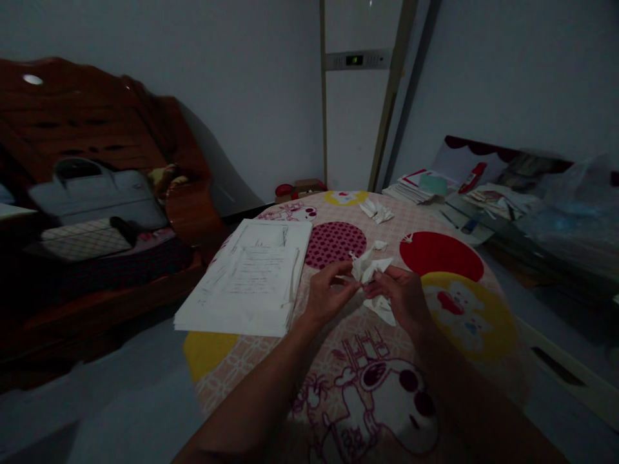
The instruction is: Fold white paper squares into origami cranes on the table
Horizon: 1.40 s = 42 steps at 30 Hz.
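We list, from largest down:

Wooden bench (101, 125), carved back, at left; its outer end is cut off by the frame and its lower part is lost in shadow.

Tall white unit (356, 122) with a lit display, in the corner; we see no top, as the frame crops it.

Tabletop (333, 348), rounded, under a printed cloth; our forearms cover part of the pattern, and the near edge is hard to make out.

Paper stack (261, 277), white, lying left of our hands; we find lines of marks on the top sheet, too blurred to read.

Left hand (331, 290), thumb and fingers pinching the left side of the folded paper. Right hand (401, 293), fingertips gripping its right side.

Folded paper (371, 264), white, one item, held between both hands above the tabletop, right of the stack; the fingers hide its lower edges, so we cannot tell its full form.

Crumpled paper (377, 211), white, near the far edge, well apart from the hands.

Lower paper piece (381, 309), just below the fingers, partly covered; we cannot tell whether it joins the folded paper.

Small scrap (380, 245), white, just beyond the hands.
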Motion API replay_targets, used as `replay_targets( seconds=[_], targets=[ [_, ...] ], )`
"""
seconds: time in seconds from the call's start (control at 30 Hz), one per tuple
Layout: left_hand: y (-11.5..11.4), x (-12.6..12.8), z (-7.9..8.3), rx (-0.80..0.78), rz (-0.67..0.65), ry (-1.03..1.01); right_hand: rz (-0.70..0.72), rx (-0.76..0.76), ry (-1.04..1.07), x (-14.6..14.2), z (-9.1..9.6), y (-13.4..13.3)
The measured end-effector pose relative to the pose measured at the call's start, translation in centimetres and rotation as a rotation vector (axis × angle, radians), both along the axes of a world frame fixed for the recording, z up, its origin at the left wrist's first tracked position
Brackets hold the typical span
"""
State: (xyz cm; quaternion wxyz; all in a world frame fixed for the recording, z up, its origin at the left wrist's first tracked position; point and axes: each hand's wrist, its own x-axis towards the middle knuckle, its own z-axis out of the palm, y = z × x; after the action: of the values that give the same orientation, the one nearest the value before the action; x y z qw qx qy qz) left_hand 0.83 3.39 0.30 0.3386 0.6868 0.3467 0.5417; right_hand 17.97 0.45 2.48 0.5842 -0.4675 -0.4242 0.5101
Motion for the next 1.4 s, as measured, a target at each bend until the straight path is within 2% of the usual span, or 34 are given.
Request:
replay_targets(
  seconds=[0.2, 0.3, 0.43, 0.5, 0.57, 0.63, 0.73, 0.83, 1.0, 1.17, 1.27, 1.4],
  targets=[
    [0.1, 0.2, 0.2, -0.324, -0.163, -0.278, 0.020, 0.052, -0.066, 0.1, 0.2, -0.1],
    [0.3, 0.3, 0.3, -0.427, -0.190, -0.368, 0.004, 0.049, -0.096, 0.4, 0.9, -0.3],
    [1.0, -0.1, 0.0, -0.491, -0.161, -0.383, -0.142, 0.103, -0.161, 2.2, 2.0, -0.9],
    [1.5, -0.4, -0.4, -0.530, -0.138, -0.395, -0.251, 0.151, -0.275, 3.5, 2.1, -1.5],
    [1.9, -0.5, -0.7, -0.562, -0.117, -0.402, -0.308, 0.129, -0.425, 4.7, 1.7, -2.3],
    [2.2, -0.6, -0.9, -0.576, -0.105, -0.395, -0.274, 0.090, -0.558, 5.6, 0.9, -3.0],
    [2.4, -0.6, -1.1, -0.576, -0.111, -0.369, -0.133, 0.068, -0.728, 6.0, -0.7, -4.0],
    [2.4, -0.6, -1.5, -0.590, -0.116, -0.332, -0.043, 0.062, -0.794, 5.8, -2.3, -4.6],
    [2.4, -0.6, -1.9, -0.617, -0.139, -0.279, -0.001, -0.105, -0.596, 4.7, -4.1, -4.5],
    [2.2, -0.6, -1.9, -0.619, -0.173, -0.268, 0.063, -0.401, -0.466, 3.9, -3.8, -4.1],
    [2.1, -0.6, -1.8, -0.630, -0.194, -0.270, 0.100, -0.395, -0.277, 3.8, -3.1, -4.2],
    [2.1, -0.6, -1.8, -0.632, -0.201, -0.265, 0.045, -0.335, 0.037, 3.6, -2.5, -4.4]
  ],
)
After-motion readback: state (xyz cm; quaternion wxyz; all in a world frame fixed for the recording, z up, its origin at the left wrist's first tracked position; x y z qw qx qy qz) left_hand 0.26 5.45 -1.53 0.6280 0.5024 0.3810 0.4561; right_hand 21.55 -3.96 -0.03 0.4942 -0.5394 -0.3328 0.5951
